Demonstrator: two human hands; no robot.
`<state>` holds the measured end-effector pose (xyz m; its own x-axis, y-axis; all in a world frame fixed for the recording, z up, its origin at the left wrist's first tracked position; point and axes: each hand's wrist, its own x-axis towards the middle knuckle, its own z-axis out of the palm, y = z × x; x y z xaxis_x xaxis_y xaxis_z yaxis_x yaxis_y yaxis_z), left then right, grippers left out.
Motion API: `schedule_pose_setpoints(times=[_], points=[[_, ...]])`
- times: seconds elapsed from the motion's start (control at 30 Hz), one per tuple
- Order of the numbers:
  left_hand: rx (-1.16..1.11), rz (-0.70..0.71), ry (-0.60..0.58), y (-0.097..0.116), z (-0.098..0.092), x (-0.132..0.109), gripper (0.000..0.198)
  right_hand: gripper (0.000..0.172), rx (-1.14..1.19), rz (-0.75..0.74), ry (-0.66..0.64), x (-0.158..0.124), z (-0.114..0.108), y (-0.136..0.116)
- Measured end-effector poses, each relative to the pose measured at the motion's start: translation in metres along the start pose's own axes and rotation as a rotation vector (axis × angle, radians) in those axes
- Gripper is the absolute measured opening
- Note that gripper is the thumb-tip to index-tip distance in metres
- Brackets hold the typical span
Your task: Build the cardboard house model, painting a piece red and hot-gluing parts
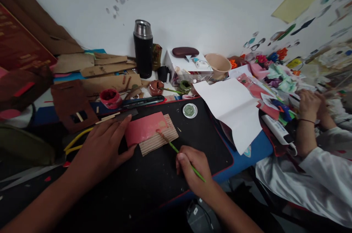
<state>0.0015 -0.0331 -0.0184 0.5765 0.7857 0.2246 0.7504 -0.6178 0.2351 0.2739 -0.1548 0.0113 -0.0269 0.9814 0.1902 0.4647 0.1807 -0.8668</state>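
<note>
My right hand [194, 165] is closed around a green-handled paintbrush [173, 147]. The brush tip touches a pinkish-red painted card [144, 129], which has a tan spot near its right end. Under the card lies a piece of corrugated cardboard [154, 144], its ridged side showing along the front and right. My left hand [103, 145] lies with fingers spread at the card's left edge, thumb by its lower corner. Beyond the card sits a small round lid [190, 110] with green paint in it. All of these lie on a black mat [165, 172].
Paint jars in red [110, 99], brown [156, 88] and green [184, 87] line the mat's far side. A black thermos [143, 51] stands behind them. White paper [231, 103] covers the mat's right edge. Scissors [27, 177] lie at left. A co-worker's hands [310, 106] are at right.
</note>
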Motion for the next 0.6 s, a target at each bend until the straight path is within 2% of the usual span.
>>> schedule_pose_setpoints(times=[0.13, 0.3, 0.37, 0.47, 0.6], points=[[0.012, 0.011, -0.005, -0.001, 0.0, 0.0, 0.077, 0.043, -0.007, -0.042, -0.052, 0.004, 0.004, 0.0], [0.026, 0.029, 0.008, -0.001, 0.002, 0.0, 0.075, 0.048, -0.032, 0.029, 0.05, 0.002, -0.015, 0.008], [0.007, 0.031, 0.01, 0.0, 0.001, 0.0, 0.075, 0.049, -0.022, 0.058, 0.083, -0.001, -0.017, 0.009], [-0.003, 0.031, 0.013, 0.0, 0.001, 0.001, 0.076, 0.05, -0.018, 0.04, 0.078, -0.001, -0.006, 0.005], [0.022, 0.042, 0.014, 0.0, 0.001, 0.001, 0.076, 0.045, -0.023, -0.035, -0.03, 0.001, 0.009, -0.001]])
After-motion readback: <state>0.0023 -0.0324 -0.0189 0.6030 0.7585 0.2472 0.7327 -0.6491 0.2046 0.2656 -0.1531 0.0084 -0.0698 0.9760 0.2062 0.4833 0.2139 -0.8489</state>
